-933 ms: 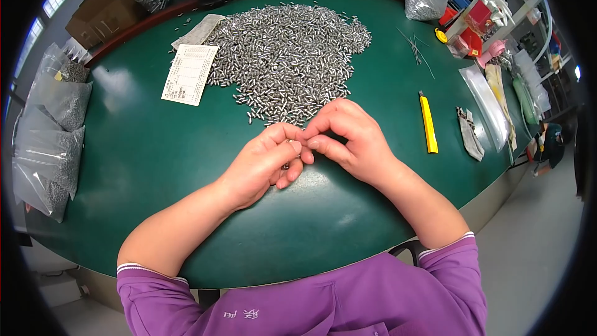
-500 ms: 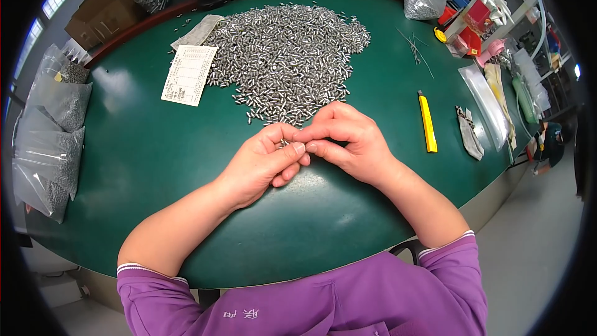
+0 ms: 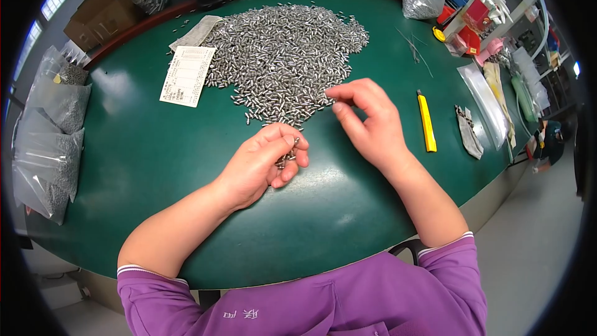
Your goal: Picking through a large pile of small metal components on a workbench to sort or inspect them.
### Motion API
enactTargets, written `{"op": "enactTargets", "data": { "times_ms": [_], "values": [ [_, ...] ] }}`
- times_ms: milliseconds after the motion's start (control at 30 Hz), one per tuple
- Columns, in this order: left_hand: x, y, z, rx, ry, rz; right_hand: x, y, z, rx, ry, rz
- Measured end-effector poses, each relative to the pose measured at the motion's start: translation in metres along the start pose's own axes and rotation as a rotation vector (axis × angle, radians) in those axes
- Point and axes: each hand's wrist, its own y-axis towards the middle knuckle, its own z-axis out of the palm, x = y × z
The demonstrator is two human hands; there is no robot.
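A large heap of small silvery metal cylinders (image 3: 286,50) spreads over the green table in front of me. My left hand (image 3: 261,158) is curled near the heap's front edge and holds several of these metal cylinders (image 3: 287,160) in its fingers. One cylinder pokes up by the thumb and index finger. My right hand (image 3: 373,121) hovers at the heap's lower right edge. Its index finger and thumb are apart, with no piece visible between them; its other fingers are mostly hidden.
A printed paper slip (image 3: 188,76) and a grey cloth strip (image 3: 196,32) lie left of the heap. Filled clear bags (image 3: 53,143) line the left edge. A yellow cutter knife (image 3: 426,123), thin wires (image 3: 415,50) and plastic sleeves (image 3: 484,102) lie on the right.
My right hand has parted from the left and moved up and right to the heap's edge. The left hand stays in place, its held cylinders now more visible.
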Motion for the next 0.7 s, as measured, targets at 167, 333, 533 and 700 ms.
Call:
{"op": "enactTargets", "data": {
  "times_ms": [167, 333, 533, 700],
  "values": [
    [-0.001, -0.002, 0.001, 0.01, 0.008, 0.016, -0.024, 0.003, -0.015, -0.01, -0.178, 0.141],
    [0.0, -0.002, 0.001, 0.023, 0.005, 0.036, -0.028, 0.001, -0.016, 0.136, -0.207, 0.253],
    [-0.001, -0.001, 0.001, 0.007, 0.011, 0.02, -0.022, -0.002, -0.013, 0.212, -0.245, 0.181],
    [0.0, -0.002, 0.0, -0.013, 0.016, 0.01, -0.014, -0.001, -0.007, 0.203, -0.142, 0.065]
  ]
}}
